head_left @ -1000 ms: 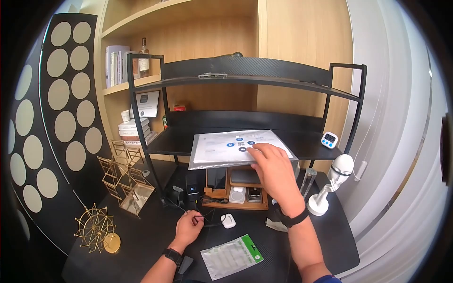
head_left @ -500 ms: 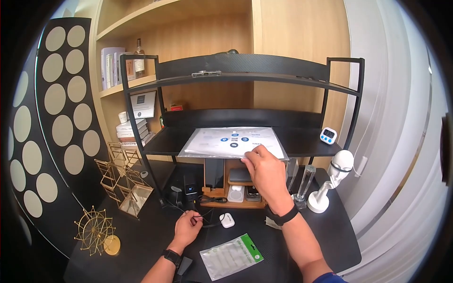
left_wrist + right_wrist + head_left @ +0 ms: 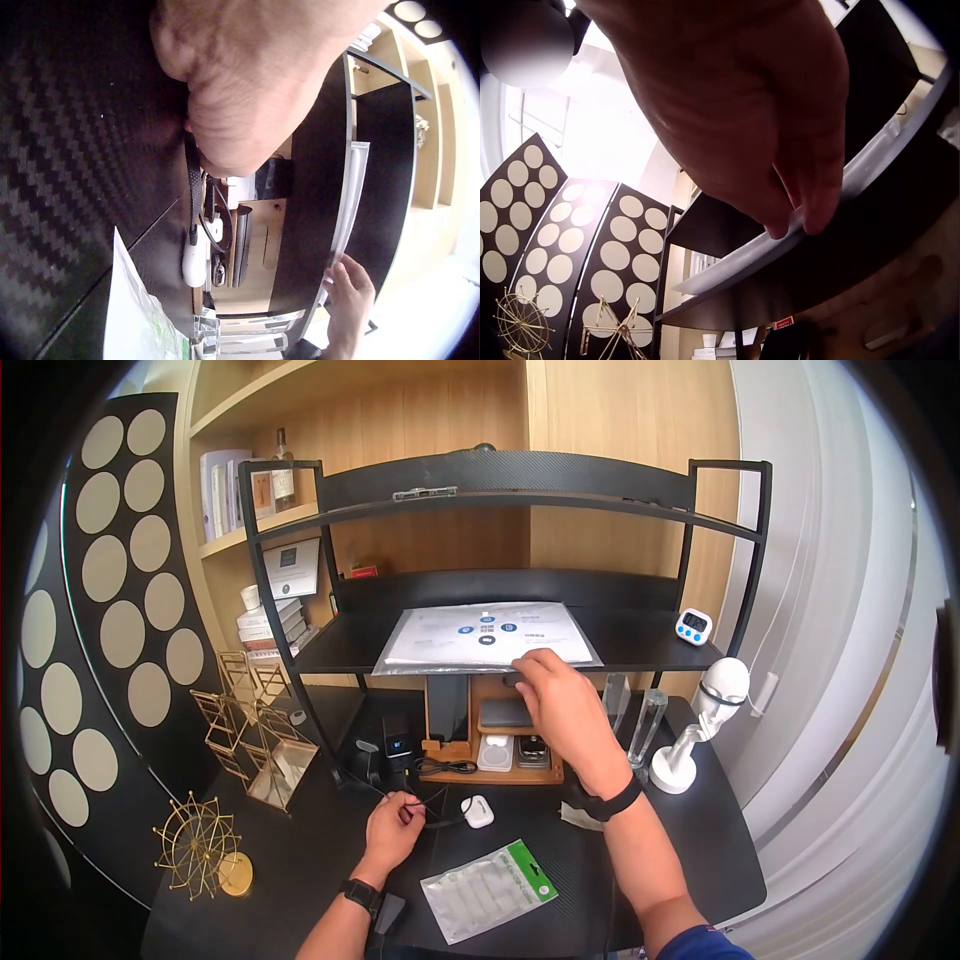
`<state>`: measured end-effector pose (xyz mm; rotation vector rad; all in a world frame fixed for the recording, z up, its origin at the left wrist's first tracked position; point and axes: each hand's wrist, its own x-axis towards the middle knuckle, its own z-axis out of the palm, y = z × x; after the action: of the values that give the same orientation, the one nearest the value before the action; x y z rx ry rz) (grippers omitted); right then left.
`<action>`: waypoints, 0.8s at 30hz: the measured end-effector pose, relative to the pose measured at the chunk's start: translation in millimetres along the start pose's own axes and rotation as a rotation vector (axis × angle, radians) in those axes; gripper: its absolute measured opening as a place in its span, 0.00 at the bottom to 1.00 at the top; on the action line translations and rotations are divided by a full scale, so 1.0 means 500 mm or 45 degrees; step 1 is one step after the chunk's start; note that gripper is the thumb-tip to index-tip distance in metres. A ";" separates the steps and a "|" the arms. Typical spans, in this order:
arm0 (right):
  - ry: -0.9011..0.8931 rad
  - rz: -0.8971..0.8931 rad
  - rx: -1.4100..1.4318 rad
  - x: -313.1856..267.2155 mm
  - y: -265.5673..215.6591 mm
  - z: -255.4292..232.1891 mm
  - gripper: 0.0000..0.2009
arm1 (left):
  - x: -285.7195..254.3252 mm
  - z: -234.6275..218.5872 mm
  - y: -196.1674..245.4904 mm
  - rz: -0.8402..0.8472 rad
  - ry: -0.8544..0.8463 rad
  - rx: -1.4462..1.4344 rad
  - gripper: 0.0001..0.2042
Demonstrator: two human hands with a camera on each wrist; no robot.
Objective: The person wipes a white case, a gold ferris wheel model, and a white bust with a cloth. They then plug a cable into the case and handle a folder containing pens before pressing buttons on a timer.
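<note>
A clear plastic sleeve with printed white papers [image 3: 440, 638] lies on the middle shelf of the black rack. My right hand [image 3: 570, 710] pinches its front edge between thumb and fingers, as the right wrist view also shows at the sleeve [image 3: 735, 262]. Down on the desk, my left hand [image 3: 393, 832] holds a thin black cable with curled fingers. Beside it lies a white earbud case [image 3: 478, 812] with a dark strap; in the left wrist view the case [image 3: 195, 262] is near the strap's end.
A green-and-clear packet [image 3: 487, 890] lies at the desk front. Behind are a wooden organizer [image 3: 500, 773] and a small black device [image 3: 398, 742]. Gold ornaments [image 3: 197, 847] stand left; crystal pillars [image 3: 648, 728] and a white head-shaped stand [image 3: 675, 768] stand right. A timer [image 3: 692, 627] sits on the shelf.
The sleeve has moved left and back and now lies flatter on the shelf, with my right hand at its front edge. My left hand stays at the cable. The head view has shifted slightly.
</note>
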<state>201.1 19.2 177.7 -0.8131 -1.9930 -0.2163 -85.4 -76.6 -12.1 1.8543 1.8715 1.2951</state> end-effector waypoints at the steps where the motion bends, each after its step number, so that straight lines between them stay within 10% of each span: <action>1: -0.007 0.004 0.002 0.000 -0.001 -0.004 0.10 | 0.000 -0.001 0.002 0.011 0.006 -0.009 0.08; 24: -0.076 0.137 -0.012 0.002 0.006 -0.037 0.17 | -0.001 0.001 -0.001 0.014 0.006 -0.050 0.08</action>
<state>215.5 13.4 187.9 -0.9401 -1.9983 -0.1404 -85.3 -76.6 -12.8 1.8461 1.8278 1.3311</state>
